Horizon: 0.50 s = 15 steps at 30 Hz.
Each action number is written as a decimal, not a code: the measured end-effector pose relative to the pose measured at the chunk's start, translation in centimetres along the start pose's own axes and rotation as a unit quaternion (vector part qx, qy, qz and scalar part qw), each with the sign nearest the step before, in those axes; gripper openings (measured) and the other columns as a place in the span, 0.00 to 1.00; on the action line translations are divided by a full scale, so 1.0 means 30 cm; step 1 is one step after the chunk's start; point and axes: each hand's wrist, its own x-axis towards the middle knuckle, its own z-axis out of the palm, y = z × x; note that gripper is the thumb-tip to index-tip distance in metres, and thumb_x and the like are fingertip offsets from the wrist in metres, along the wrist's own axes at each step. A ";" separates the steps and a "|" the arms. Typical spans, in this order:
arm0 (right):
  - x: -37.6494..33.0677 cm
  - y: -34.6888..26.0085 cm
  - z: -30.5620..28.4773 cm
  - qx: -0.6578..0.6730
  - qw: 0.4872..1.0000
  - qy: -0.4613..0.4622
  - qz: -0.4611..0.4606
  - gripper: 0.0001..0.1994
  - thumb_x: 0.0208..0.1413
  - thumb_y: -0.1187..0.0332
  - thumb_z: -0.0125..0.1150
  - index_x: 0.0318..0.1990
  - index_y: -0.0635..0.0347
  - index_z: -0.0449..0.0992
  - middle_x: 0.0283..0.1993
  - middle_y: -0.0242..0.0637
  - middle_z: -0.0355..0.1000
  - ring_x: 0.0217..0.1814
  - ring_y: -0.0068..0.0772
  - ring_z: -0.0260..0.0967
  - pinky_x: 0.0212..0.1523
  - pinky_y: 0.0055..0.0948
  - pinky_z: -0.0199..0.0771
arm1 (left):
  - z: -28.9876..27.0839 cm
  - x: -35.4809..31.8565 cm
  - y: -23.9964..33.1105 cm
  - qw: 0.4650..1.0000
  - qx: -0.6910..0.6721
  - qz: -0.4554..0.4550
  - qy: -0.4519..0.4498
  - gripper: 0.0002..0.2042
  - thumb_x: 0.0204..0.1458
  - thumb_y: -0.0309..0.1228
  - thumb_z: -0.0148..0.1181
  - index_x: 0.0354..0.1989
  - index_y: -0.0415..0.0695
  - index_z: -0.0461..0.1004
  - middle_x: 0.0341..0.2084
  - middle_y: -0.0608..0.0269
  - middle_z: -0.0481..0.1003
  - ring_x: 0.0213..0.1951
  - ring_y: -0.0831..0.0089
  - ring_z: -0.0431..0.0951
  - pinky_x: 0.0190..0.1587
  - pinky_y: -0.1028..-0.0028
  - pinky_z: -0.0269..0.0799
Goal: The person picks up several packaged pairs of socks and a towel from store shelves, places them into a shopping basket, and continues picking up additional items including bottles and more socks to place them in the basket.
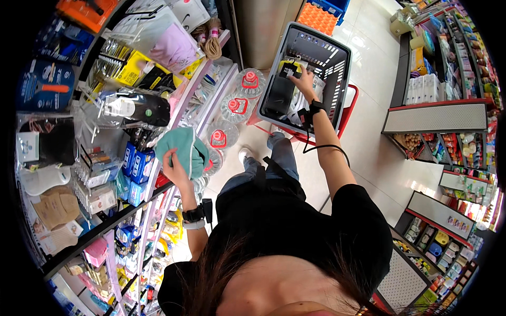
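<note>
On the left, my left hand (175, 167) is closed on a soft teal cloth item (184, 147) with pale piping. It is folded over, so its exact kind does not show. The cloth hangs beside the shelf edge, above several large water bottles. My right hand (303, 83) reaches down into a grey plastic shopping basket (341, 51). Its fingers grip near the upper right edge of a black package (279, 96) with a yellow and black label. Light-coloured packages (318, 84) lie against it, partly covered by my hand and wrist.
Packed shelves (192, 100) line my left side, with hanging packets sticking out. Clear water bottles (232, 108) with red handles stand on the floor between shelf and basket. A red frame (349, 110) is under the basket. More shelves (437, 117) stand across the tiled aisle (369, 89).
</note>
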 end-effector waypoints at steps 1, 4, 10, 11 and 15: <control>-0.004 -0.033 -0.002 0.017 0.999 -0.013 0.024 0.34 0.34 0.59 0.68 0.53 0.56 0.65 0.48 0.54 0.59 0.49 0.56 0.59 0.50 0.38 0.62 | 0.006 -0.015 -0.012 1.000 -0.013 -0.010 0.000 0.05 0.50 0.21 0.48 0.30 0.37 0.72 0.30 0.63 0.73 0.35 0.75 0.69 0.43 0.77 0.62; -0.011 -0.055 -0.016 0.031 0.999 0.019 0.008 0.26 0.32 0.65 0.68 0.44 0.56 0.69 0.44 0.51 0.60 0.47 0.52 0.61 0.48 0.38 0.63 | 0.040 -0.046 -0.023 0.996 0.024 -0.034 -0.074 0.05 0.50 0.21 0.49 0.30 0.38 0.72 0.30 0.66 0.72 0.36 0.77 0.69 0.43 0.79 0.61; -0.138 -0.080 -0.092 0.131 0.948 -0.172 -0.232 0.13 0.29 0.82 0.59 0.29 0.61 0.69 0.30 0.34 0.66 0.36 0.35 0.67 0.39 0.27 0.68 | 0.203 -0.045 0.032 0.989 0.023 -0.042 -0.143 0.05 0.48 0.22 0.50 0.27 0.37 0.73 0.27 0.64 0.73 0.34 0.75 0.71 0.42 0.78 0.62; -0.172 -0.082 -0.115 0.125 0.945 -0.191 -0.236 0.12 0.30 0.82 0.59 0.28 0.62 0.69 0.30 0.36 0.67 0.36 0.36 0.68 0.38 0.27 0.69 | 0.231 -0.037 0.037 0.987 0.023 -0.032 -0.159 0.05 0.48 0.22 0.50 0.27 0.37 0.73 0.27 0.64 0.73 0.34 0.75 0.71 0.42 0.78 0.62; -0.256 -0.074 -0.193 0.192 0.924 -0.304 -0.135 0.11 0.33 0.82 0.59 0.29 0.63 0.70 0.32 0.40 0.70 0.35 0.42 0.70 0.38 0.28 0.70 | 0.357 -0.024 0.111 0.980 0.019 -0.035 -0.196 0.05 0.48 0.22 0.50 0.26 0.37 0.73 0.26 0.64 0.74 0.34 0.75 0.71 0.43 0.78 0.62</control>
